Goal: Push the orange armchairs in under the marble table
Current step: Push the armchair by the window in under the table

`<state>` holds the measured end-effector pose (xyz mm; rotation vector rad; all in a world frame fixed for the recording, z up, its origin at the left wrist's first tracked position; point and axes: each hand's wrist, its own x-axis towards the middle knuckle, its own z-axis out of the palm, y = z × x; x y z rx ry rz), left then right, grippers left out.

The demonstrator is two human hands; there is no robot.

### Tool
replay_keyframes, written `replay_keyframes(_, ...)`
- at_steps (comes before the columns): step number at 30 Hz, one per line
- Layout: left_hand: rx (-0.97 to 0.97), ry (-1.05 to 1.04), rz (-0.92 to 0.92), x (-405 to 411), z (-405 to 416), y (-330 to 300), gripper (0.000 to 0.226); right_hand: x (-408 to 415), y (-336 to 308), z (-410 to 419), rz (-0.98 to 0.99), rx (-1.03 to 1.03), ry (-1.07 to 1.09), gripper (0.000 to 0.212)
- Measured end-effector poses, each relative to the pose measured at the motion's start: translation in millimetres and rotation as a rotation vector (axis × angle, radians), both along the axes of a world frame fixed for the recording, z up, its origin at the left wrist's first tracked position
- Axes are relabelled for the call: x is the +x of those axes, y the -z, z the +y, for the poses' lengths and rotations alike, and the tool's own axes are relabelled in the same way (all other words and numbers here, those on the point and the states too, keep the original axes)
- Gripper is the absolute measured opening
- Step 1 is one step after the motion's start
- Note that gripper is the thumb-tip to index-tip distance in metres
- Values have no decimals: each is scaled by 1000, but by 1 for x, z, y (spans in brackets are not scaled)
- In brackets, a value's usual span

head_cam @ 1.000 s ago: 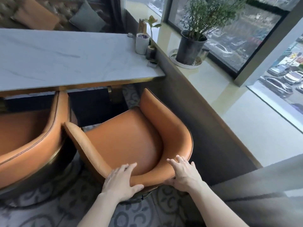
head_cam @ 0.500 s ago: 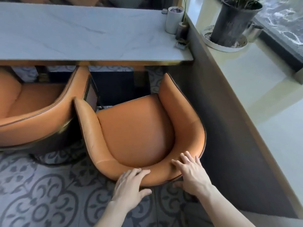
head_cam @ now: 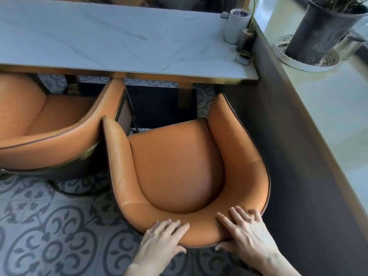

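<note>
An orange armchair stands in front of the marble table, its seat facing the table and its front just short of the table's edge. My left hand grips the top of its curved backrest at the left. On the same backrest, further right, my right hand lies with fingers over the top and thumb behind. A second orange armchair at the left has its front partly under the table, and the right chair's left arm nearly touches it.
A dark low wall runs close along the chair's right side, with a pale sill above it. A white cup and small items sit at the table's right end. A dark plant pot stands on the sill. The floor is patterned tile.
The right armchair has turned to face the table more squarely and sits closer to it. Both hands stayed on the backrest. My view has tipped further down.
</note>
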<state>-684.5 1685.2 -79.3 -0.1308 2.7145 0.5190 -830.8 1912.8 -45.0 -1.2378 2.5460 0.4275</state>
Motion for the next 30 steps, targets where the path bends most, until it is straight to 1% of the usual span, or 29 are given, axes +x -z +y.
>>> replay_keyframes(7,-12,27,11,-20,-13,2,68,-15,4,-8,-16,-65,55,87)
replay_keyframes(10,-6,-17,36,-35,-24,2,66,-27,5,-19,-46,-99,94,87)
replay_keyframes(14,7,-72,65,-60,-45,-1,66,-48,12,-38,-38,-139,98,94)
replay_keyframes(18,8,-80,58,-84,-70,-4,65,-67,17,-60,-33,-182,121,91)
replay_keyframes(30,17,-89,108,-159,-147,-6,63,-128,22,-134,-6,-176,189,92)
